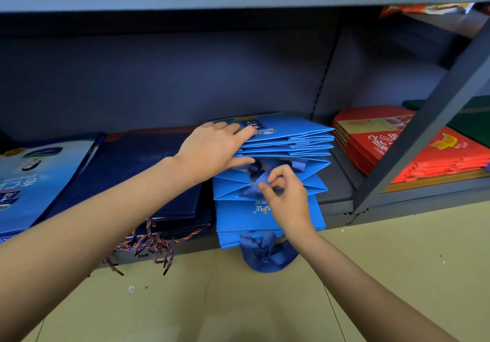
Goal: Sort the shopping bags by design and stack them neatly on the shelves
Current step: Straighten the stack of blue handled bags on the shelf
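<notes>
On the bottom shelf (pixel 335 201), the left hand (pixel 212 148) is lying flat on a pile of folded bright blue bags (pixel 289 140), its fingers straight and slightly spread over the top bag and its thumb tucked in under several raised bags. The right hand (pixel 287 195) is pinching a blue ribbon handle (pixel 256 186) between thumb and fingertips at the gap in the pile, while more ribbon loops (pixel 265 254) are hanging off the shelf edge toward the floor (pixel 238 302). Dark navy bags (pixel 148 177) with braided cords are lying just left of the pile, and red bags (pixel 381 145) are sitting to its right beyond a slanted post (pixel 424 113).
</notes>
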